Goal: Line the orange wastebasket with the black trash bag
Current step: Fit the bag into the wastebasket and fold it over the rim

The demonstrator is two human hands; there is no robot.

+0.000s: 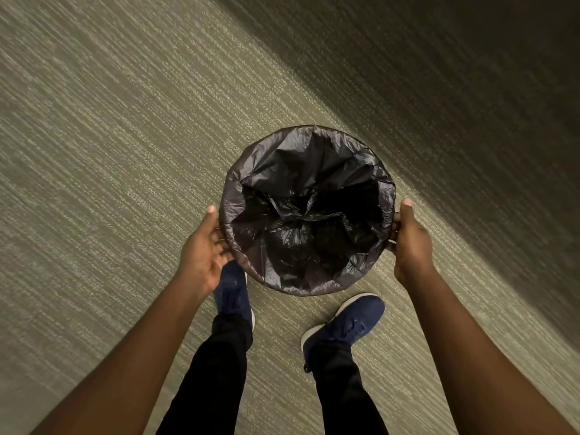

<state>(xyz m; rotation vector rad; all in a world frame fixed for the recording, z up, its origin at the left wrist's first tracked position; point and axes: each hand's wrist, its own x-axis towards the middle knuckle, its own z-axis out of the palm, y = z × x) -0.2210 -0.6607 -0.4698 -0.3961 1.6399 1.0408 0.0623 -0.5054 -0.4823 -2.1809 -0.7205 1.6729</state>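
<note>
The supporting surface is a carpeted floor [110,136], olive-grey with fine pale streaks running in one direction. A broad darker band, apparently shadow, crosses the floor diagonally beyond and to the right of the wastebasket [307,211]. The wastebasket is seen from above; its base is hidden, so contact with the floor cannot be confirmed. Two blue shoes stand on the carpet on the near side of the wastebasket: the left shoe [232,293] partly under its near-left rim, the right shoe [348,321] just beyond its near edge.

Head camera looks steeply down (close) at carpet [125,152].
</note>
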